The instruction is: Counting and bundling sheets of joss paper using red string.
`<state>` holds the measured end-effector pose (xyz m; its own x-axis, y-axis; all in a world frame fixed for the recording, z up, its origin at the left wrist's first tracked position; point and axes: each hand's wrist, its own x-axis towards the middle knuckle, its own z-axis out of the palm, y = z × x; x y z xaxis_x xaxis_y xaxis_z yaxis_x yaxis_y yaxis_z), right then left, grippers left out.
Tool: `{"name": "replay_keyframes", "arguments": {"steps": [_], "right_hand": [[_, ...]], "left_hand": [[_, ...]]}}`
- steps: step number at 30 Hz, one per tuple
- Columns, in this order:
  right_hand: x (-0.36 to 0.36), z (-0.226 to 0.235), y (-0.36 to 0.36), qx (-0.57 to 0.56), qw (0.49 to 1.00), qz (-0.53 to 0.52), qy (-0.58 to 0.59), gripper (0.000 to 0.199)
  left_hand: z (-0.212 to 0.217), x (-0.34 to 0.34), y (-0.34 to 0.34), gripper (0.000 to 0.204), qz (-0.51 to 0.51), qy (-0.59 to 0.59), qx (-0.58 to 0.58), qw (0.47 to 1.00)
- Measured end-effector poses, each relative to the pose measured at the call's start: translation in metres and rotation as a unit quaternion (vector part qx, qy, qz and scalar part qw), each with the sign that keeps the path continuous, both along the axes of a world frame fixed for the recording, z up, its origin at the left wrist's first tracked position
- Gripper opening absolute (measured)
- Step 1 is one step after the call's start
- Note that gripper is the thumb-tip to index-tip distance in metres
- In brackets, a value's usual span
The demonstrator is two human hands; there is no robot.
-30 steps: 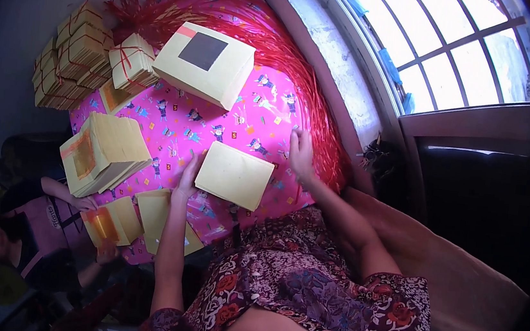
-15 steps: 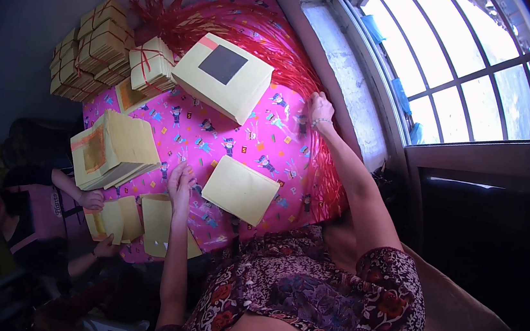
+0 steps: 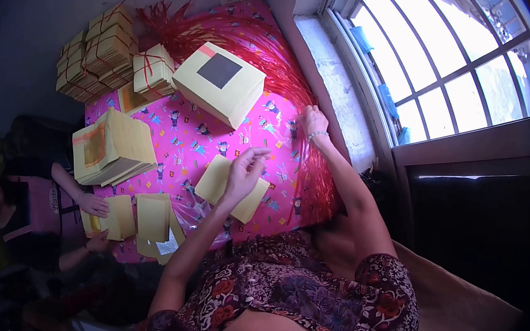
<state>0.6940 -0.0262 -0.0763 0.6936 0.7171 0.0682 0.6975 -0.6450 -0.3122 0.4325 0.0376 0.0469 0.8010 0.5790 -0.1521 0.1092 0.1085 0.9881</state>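
Left hand (image 3: pixel 247 171): loosely open, empty as I see it, above the pale-yellow paper stack (image 3: pixel 214 181).
Right hand (image 3: pixel 313 121): fingers curled at the red plastic strands (image 3: pixel 285 67); I can't tell its hold.

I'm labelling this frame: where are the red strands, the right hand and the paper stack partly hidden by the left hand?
Red strands (image 3: pixel 284 74): head view, middle of the bundle.
Right hand (image 3: pixel 314 124): head view, its middle.
Paper stack (image 3: pixel 214 179): head view, top's left part.

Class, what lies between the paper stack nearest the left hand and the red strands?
Head view: only pink table cover lies between the paper stack and the red strands.
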Motion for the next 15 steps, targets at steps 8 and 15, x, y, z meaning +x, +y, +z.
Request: {"name": "replay_keyframes", "arguments": {"steps": [8, 15], "right_hand": [[0.012, -0.022, 0.005, 0.007, 0.999, 0.0, -0.048, 0.01], [-0.061, 0.072, -0.027, 0.203, 0.976, 0.072, 0.017, 0.006]], "left_hand": [[0.001, -0.005, -0.013, 0.022, 0.024, 0.018, -0.035, 0.999], [-0.015, 0.026, 0.016, 0.032, 0.008, 0.1, -0.143, 0.985]]}}
